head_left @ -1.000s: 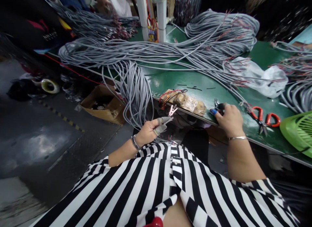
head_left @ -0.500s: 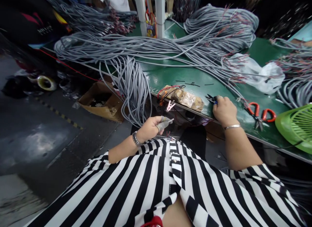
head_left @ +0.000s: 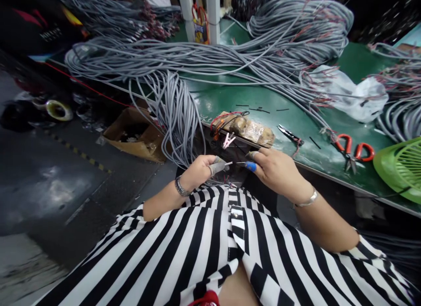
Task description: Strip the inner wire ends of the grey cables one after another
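Note:
My left hand [head_left: 201, 169] is closed in a pinch, its fingertips covered in grey. A short pale cable end [head_left: 229, 163] sticks out of it to the right. Facing it, my right hand [head_left: 274, 169] also pinches, with a blue wrap [head_left: 251, 166] on one finger. From its fingertips a thin, needle-like piece [head_left: 240, 162] points left, a small gap from the cable end. Both hands are over my lap at the table's edge. The black-handled pliers [head_left: 289, 134] lie on the green table [head_left: 226, 97], behind the right hand and apart from it.
Grey cable bundles [head_left: 158, 60] cover the back of the table, one hanging over the edge. A taped block [head_left: 253, 129] with a pink clip [head_left: 228, 140] sits at the edge. Red-handled scissors [head_left: 353, 150] and a green fan [head_left: 399, 170] are at right. A cardboard box [head_left: 134, 137] stands below.
My right hand has let go of the pliers and moved left, now pinching a thin piece close to the left hand. The left hand has barely moved.

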`<action>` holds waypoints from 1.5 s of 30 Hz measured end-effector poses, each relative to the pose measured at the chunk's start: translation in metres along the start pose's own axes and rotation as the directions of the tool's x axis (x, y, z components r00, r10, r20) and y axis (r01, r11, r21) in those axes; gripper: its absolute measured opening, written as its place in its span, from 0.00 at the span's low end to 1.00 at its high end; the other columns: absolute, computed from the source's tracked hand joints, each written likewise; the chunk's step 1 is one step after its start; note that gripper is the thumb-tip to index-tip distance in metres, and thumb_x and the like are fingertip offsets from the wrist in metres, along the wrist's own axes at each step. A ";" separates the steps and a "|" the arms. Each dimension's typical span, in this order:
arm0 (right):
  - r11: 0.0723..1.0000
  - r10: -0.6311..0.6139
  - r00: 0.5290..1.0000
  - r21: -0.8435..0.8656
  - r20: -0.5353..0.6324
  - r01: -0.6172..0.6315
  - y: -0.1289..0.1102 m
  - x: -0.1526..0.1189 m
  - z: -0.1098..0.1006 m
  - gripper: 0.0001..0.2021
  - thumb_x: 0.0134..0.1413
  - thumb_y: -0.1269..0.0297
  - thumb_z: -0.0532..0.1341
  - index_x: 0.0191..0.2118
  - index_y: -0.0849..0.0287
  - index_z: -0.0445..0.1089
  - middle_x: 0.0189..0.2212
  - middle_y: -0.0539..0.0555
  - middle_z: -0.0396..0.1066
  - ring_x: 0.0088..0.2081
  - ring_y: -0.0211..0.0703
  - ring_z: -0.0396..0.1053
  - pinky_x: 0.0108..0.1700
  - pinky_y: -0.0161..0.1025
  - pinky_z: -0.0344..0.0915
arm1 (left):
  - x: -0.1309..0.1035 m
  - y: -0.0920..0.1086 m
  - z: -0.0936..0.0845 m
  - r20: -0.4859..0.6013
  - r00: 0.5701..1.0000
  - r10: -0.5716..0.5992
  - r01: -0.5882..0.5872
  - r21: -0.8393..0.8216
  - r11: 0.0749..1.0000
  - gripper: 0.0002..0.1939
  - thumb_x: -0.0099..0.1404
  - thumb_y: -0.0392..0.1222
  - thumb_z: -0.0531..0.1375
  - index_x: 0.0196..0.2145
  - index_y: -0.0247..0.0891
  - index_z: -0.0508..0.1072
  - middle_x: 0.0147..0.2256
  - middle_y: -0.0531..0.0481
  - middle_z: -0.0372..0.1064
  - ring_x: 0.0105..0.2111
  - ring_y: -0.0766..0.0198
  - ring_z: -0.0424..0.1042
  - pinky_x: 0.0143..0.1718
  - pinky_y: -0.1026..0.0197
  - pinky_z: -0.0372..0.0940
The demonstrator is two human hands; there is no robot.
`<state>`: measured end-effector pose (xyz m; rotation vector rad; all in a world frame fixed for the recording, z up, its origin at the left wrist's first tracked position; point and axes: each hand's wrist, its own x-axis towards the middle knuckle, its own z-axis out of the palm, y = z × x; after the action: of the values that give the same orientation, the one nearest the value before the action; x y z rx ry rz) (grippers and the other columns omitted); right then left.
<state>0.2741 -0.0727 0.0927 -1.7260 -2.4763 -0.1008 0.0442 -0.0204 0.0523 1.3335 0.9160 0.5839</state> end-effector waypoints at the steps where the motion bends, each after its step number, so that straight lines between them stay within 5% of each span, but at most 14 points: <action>1: 1.000 -0.011 1.000 -0.015 -0.026 0.011 -0.003 0.001 0.000 0.19 0.64 0.53 0.50 0.32 0.60 0.71 0.28 0.56 0.69 0.30 0.43 0.62 0.34 0.40 0.49 | 0.000 0.000 0.000 0.000 1.000 -0.009 0.009 -0.009 1.000 0.18 0.56 0.52 0.65 0.28 0.31 0.74 0.17 0.57 0.59 0.18 0.75 0.51 0.18 0.69 0.47; 9: 0.994 -0.031 0.987 -0.104 -0.158 0.014 -0.016 0.007 -0.005 0.17 0.60 0.56 0.55 0.26 0.59 0.72 0.25 0.57 0.66 0.32 0.46 0.56 0.35 0.43 0.48 | -0.002 0.001 -0.001 -0.012 0.999 -0.050 0.050 -0.010 0.999 0.19 0.56 0.55 0.65 0.28 0.32 0.73 0.14 0.60 0.52 0.15 0.77 0.45 0.17 0.68 0.41; 24: 0.993 -0.111 0.992 -0.036 -0.063 0.109 -0.014 0.013 -0.009 0.15 0.59 0.56 0.57 0.27 0.59 0.72 0.26 0.57 0.67 0.34 0.47 0.57 0.35 0.43 0.47 | -0.004 -0.002 -0.004 0.013 0.998 -0.066 0.067 -0.039 0.997 0.19 0.55 0.53 0.65 0.22 0.33 0.70 0.15 0.59 0.52 0.15 0.77 0.46 0.17 0.68 0.42; 29: 0.960 -0.130 0.988 0.237 -0.079 0.146 -0.003 0.016 0.017 0.19 0.61 0.53 0.55 0.24 0.60 0.68 0.24 0.54 0.63 0.30 0.41 0.56 0.34 0.40 0.49 | -0.007 0.003 -0.001 0.057 0.995 -0.081 0.086 -0.087 0.993 0.18 0.57 0.52 0.65 0.25 0.32 0.71 0.14 0.60 0.52 0.14 0.77 0.46 0.16 0.68 0.44; 35: 0.762 0.194 0.981 0.629 0.008 -0.156 -0.019 0.009 0.065 0.23 0.63 0.49 0.51 0.21 0.58 0.59 0.20 0.48 0.57 0.24 0.36 0.55 0.28 0.36 0.50 | -0.005 -0.003 -0.004 0.038 0.999 0.001 0.000 -0.001 1.000 0.16 0.59 0.50 0.64 0.29 0.31 0.75 0.20 0.55 0.64 0.19 0.74 0.58 0.22 0.69 0.56; 40: 0.942 0.205 0.979 0.273 -0.013 -0.194 -0.032 0.005 0.067 0.16 0.63 0.57 0.53 0.26 0.59 0.68 0.27 0.55 0.68 0.31 0.42 0.63 0.31 0.38 0.51 | -0.009 -0.006 -0.006 0.124 0.987 0.104 -0.125 0.176 0.976 0.15 0.60 0.49 0.63 0.32 0.32 0.77 0.29 0.48 0.74 0.28 0.66 0.70 0.33 0.65 0.65; 43: 0.980 0.171 0.979 0.083 0.110 -0.180 -0.023 0.008 0.068 0.13 0.61 0.63 0.55 0.27 0.61 0.71 0.28 0.59 0.71 0.32 0.44 0.66 0.30 0.39 0.50 | -0.016 0.001 -0.004 0.306 0.935 0.182 -0.266 0.260 0.928 0.13 0.61 0.47 0.62 0.35 0.33 0.78 0.31 0.46 0.76 0.31 0.64 0.73 0.35 0.65 0.66; 45: 0.977 0.180 0.969 0.087 0.168 -0.196 -0.014 0.009 0.071 0.14 0.61 0.62 0.55 0.27 0.60 0.71 0.28 0.59 0.71 0.31 0.44 0.66 0.29 0.39 0.49 | -0.017 0.004 -0.003 0.294 0.926 0.238 -0.324 0.291 0.900 0.13 0.63 0.46 0.60 0.35 0.33 0.78 0.31 0.46 0.76 0.31 0.64 0.73 0.35 0.65 0.66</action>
<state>0.2533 -0.0603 0.0243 -1.9836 -2.3579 0.1856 0.0325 -0.0319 0.0606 1.8263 0.6308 0.4763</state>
